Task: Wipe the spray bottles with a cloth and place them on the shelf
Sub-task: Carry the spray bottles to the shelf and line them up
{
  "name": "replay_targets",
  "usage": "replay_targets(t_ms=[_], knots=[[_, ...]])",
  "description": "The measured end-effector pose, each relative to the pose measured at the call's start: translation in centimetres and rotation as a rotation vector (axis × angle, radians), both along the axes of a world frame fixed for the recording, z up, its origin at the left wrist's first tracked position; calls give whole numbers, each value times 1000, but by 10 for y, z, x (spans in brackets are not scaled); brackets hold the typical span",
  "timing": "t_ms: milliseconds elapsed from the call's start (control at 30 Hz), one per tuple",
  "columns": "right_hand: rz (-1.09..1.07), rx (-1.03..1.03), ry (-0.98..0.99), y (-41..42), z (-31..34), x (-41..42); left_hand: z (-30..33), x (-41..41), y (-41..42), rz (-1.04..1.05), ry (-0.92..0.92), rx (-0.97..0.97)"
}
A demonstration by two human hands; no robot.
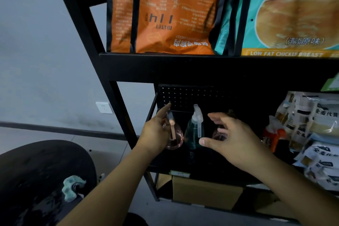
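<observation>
Nearest the lens, a crumpled pale green cloth (73,187) lies on a round black seat (42,180) at lower left, well apart from the black metal shelf (201,66). Both forearms reach toward the shelf's middle tier. Three spray bottles stand upright there in a row, long axes vertical. The left hand (156,134) rests against the left side of the pink rounded clear bottle (174,137), forefinger stretched up toward the black perforated back panel (185,97); whether the thumb closes round the bottle is hidden. Its pink trigger hangs toward the camera. Just beside it stands the teal clear bottle with a translucent white spray head (194,132), nozzle up, trigger facing the camera. The right hand (233,137) hovers with fingers spread and slack before a second pink rounded bottle (219,134), covering most of it. Further right sit an orange-capped container (273,135) and white food packets (315,134). Above stand an orange pouch (161,14) and a teal pouch (293,14); cardboard boxes (205,191) sit below.
</observation>
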State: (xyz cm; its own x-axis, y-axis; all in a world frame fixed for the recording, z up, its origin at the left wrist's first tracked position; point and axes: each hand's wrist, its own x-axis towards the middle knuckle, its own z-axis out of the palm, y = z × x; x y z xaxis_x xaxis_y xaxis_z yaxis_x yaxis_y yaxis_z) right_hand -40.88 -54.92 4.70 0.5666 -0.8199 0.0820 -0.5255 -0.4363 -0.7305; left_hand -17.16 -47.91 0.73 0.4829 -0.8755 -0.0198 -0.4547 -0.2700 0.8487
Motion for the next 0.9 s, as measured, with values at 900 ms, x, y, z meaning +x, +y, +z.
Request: replay_targets(t_ms=[900], knots=[[-56, 128, 55, 13, -63, 17, -30, -34, 31, 173, 26, 9]])
